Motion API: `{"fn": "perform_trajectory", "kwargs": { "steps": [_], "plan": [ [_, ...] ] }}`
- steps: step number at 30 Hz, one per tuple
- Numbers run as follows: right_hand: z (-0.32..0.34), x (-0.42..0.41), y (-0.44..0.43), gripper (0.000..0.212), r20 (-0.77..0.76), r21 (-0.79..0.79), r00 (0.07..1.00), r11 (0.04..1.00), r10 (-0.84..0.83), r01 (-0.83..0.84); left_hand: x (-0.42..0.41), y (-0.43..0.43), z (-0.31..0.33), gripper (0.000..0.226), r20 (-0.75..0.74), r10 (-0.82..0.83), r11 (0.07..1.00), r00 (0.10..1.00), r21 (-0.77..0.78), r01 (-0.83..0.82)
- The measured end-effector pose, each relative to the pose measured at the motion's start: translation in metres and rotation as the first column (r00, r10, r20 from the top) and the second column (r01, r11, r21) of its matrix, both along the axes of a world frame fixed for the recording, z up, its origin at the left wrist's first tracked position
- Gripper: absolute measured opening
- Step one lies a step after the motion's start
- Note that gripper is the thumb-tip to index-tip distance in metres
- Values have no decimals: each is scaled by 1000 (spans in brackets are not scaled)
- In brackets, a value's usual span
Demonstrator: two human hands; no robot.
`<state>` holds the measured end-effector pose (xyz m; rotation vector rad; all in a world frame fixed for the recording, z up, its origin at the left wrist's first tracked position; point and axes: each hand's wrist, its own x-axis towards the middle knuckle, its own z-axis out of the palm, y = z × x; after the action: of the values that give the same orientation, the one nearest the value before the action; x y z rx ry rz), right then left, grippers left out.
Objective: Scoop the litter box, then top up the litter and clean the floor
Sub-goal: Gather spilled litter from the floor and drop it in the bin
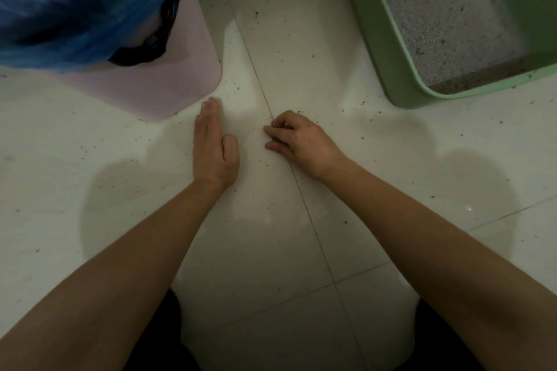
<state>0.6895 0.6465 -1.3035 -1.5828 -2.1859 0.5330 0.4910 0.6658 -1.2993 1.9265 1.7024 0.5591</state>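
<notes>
Litter grains [272, 123] lay in a small cluster on the grout line [310, 220] of the tiled floor [271, 250], between the two hands, as the floor-cleaning step appeared to be in hand. The right hand [297, 138] curled its fingers over the cluster, fingertips pinched on some of the grains. The left hand [214, 147] stood on its edge on the tile near it, fingers straight and pressed together like a wall. More specks dotted the floor toward its far edge.

The green litter box [388, 48] sat at the far right of the floor with pale grey litter [437, 9] inside; whether it had been topped up could not be told. A pink bin [180, 78] lined with a blue bag [75, 3] stood at the far left, its near corner just beside the left fingertips.

The next move likely called for drawing the grains against the left palm and carrying them to the bin without spilling. No brand, label or writing could be read.
</notes>
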Motion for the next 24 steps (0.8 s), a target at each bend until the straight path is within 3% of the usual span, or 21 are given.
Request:
{"fn": "perform_trajectory", "kwargs": {
  "steps": [3, 7, 10, 14, 17, 20, 22, 24],
  "plan": [
    [-3, -3, 1, 18, -41, 88, 999, 996, -28, 32, 1, -1, 2, 67, -15, -19, 1000, 1000, 0, 19],
    [-4, -7, 2, 8, -4, 83, 1000, 997, -6, 6, 2, -1, 6, 68, -40, -39, 999, 998, -31, 38],
    [0, -4, 1, 7, 23, 37, 1000, 999, 2, -2, 3, -1, 8, 65, -107, -81, 997, 991, -14, 80],
    [12, 24, -8, 18, -21, -138, 977, 968, -214, 210, 11, -3, 7, 52, -237, -215, 965, 947, 97, 243],
    [24, 44, -16, 17, -138, -255, 865, 861, -483, 441, 28, -7, 3, 57, -221, -305, 935, 927, 117, 335],
    [26, 54, -17, 15, -311, -457, 644, 704, -699, 544, 46, -9, 0, 71, -192, -295, 946, 936, 77, 314],
    [24, 58, -18, 11, -379, -521, 537, 653, -754, 549, 58, -10, -1, 64, -160, -310, 942, 937, 84, 326],
    [23, 58, -18, 11, -400, -540, 493, 634, -772, 554, 69, -13, -3, 45, -101, -326, 932, 940, 131, 338]
  ]
}}
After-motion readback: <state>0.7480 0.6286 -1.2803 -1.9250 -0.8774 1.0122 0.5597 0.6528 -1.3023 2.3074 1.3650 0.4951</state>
